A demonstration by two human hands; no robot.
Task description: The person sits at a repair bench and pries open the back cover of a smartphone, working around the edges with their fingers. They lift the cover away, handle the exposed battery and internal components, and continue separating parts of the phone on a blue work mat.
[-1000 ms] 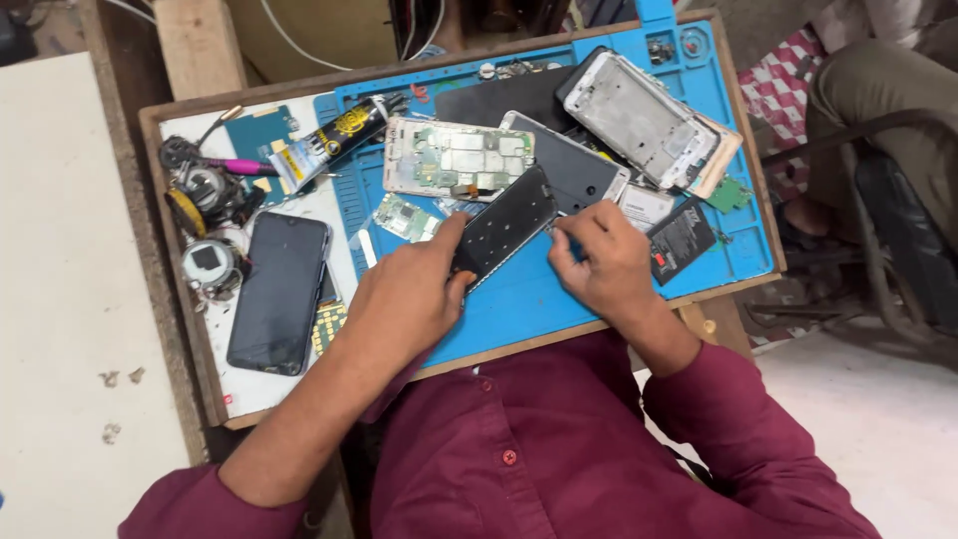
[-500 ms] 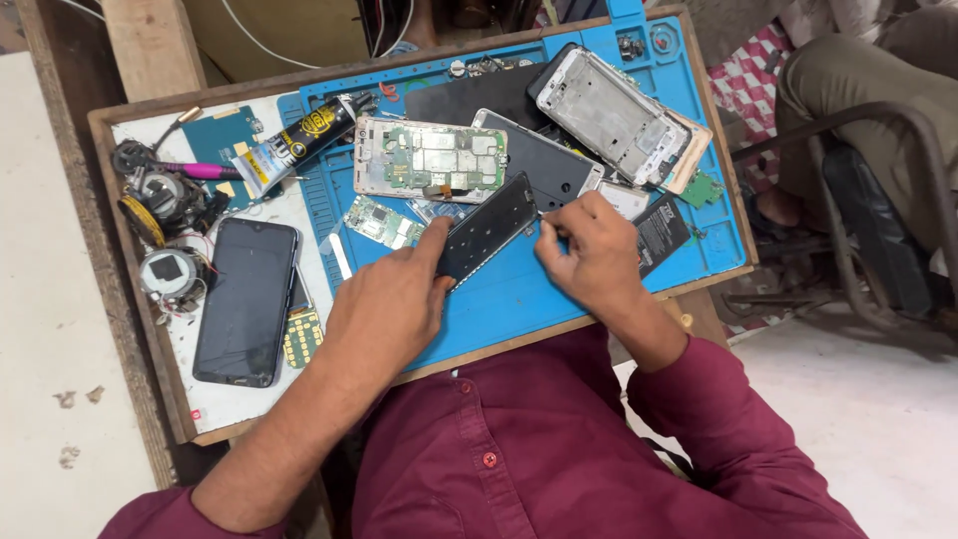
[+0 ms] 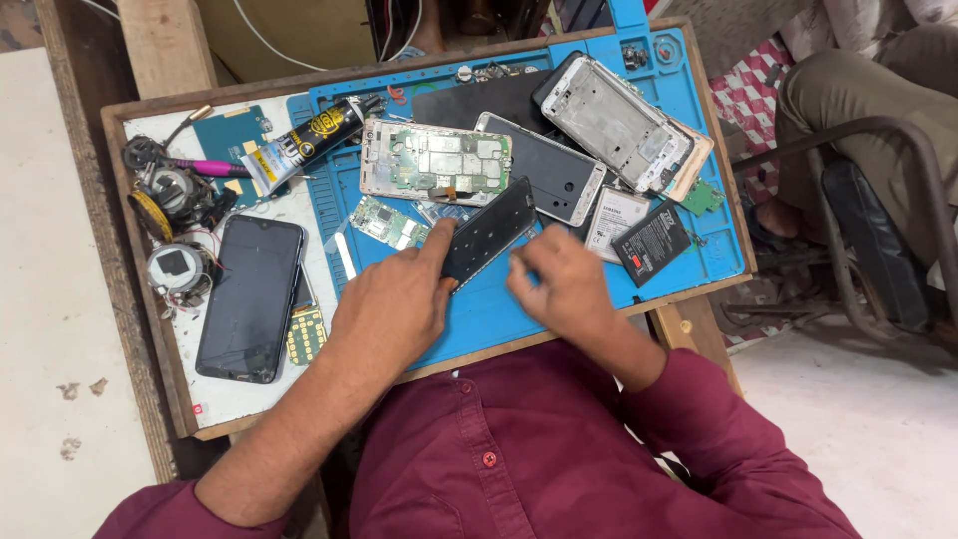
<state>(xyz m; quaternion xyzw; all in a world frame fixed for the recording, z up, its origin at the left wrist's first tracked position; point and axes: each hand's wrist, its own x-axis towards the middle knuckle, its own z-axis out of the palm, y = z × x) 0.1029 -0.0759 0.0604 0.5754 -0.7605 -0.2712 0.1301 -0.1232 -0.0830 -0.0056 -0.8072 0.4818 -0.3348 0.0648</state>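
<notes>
My left hand [image 3: 391,304] grips the near end of a black phone back cover [image 3: 489,229] that lies tilted over the blue work mat [image 3: 519,299]. Just right of it, my right hand [image 3: 559,281] has its fingers curled; whether they pinch a small part is hidden. Behind the cover lie an opened phone frame with a green circuit board [image 3: 435,160], a grey phone panel [image 3: 544,180] and a small green board [image 3: 387,222].
A black smartphone [image 3: 249,297] lies at the left on the wooden tray [image 3: 140,299], by a keypad piece [image 3: 306,335], wire spools and a glue tube [image 3: 304,140]. A silver phone frame [image 3: 617,122] and a black battery [image 3: 651,243] lie at the right. A seated person's legs [image 3: 858,90] are far right.
My right hand has drawn back from the cover's right end toward me and curled. The left hand still holds the black cover. The camera has shifted slightly.
</notes>
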